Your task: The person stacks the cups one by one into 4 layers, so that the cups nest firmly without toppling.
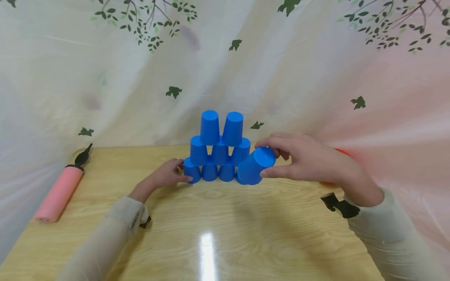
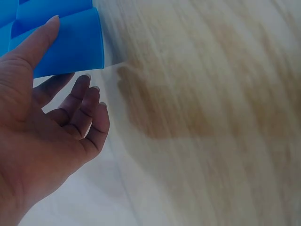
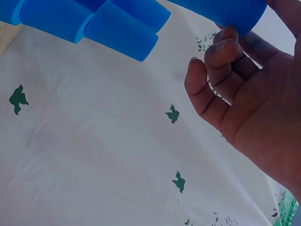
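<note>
Several blue cups stand upside down in a stepped stack; two top cups sit on a middle row, above a bottom row. My left hand holds the bottom-left cup between thumb and forefinger; in the left wrist view the thumb lies along that cup, other fingers loosely bent. My right hand grips another blue cup, tilted with its base up and right, in front of the stack's right end. It partly hides the bottom-right cup.
A pink hand pump with a black nozzle lies at the table's left. A red object is mostly hidden behind my right wrist. Behind the wooden table hangs a pale curtain with leaf prints.
</note>
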Demonstrator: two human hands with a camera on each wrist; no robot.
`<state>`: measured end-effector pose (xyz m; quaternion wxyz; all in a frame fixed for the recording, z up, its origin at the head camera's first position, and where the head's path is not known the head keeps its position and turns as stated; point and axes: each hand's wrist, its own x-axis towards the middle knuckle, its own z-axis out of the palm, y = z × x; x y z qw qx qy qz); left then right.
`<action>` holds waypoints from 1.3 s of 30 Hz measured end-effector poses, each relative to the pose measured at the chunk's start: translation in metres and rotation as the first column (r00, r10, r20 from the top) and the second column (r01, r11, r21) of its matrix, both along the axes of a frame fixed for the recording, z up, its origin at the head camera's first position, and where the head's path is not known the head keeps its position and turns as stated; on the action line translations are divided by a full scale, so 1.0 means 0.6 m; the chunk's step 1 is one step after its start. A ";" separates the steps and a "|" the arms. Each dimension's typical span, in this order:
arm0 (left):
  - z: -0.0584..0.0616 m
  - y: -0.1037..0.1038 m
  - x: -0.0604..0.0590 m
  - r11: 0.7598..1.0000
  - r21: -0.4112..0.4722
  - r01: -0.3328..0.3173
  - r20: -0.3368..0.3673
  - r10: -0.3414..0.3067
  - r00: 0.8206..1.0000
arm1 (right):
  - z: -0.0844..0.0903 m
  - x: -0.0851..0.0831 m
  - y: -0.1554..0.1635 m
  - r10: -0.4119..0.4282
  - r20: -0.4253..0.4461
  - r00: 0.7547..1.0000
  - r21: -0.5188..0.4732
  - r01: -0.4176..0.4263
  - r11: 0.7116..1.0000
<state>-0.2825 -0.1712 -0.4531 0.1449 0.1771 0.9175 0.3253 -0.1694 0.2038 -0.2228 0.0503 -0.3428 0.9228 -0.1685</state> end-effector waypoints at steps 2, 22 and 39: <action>-0.002 -0.001 0.002 1.000 0.000 0.002 -0.005 -0.002 1.000 | 0.002 -0.003 0.001 0.007 0.014 1.000 -0.016 -0.007 1.000; -0.016 -0.006 0.004 1.000 0.001 0.006 0.004 -0.006 1.000 | 0.071 -0.058 -0.013 -0.024 0.039 0.999 -0.060 0.026 0.998; -0.020 0.005 0.002 1.000 0.001 0.009 -0.012 -0.009 1.000 | 0.131 -0.123 -0.061 -0.122 -0.091 0.988 0.024 0.125 0.992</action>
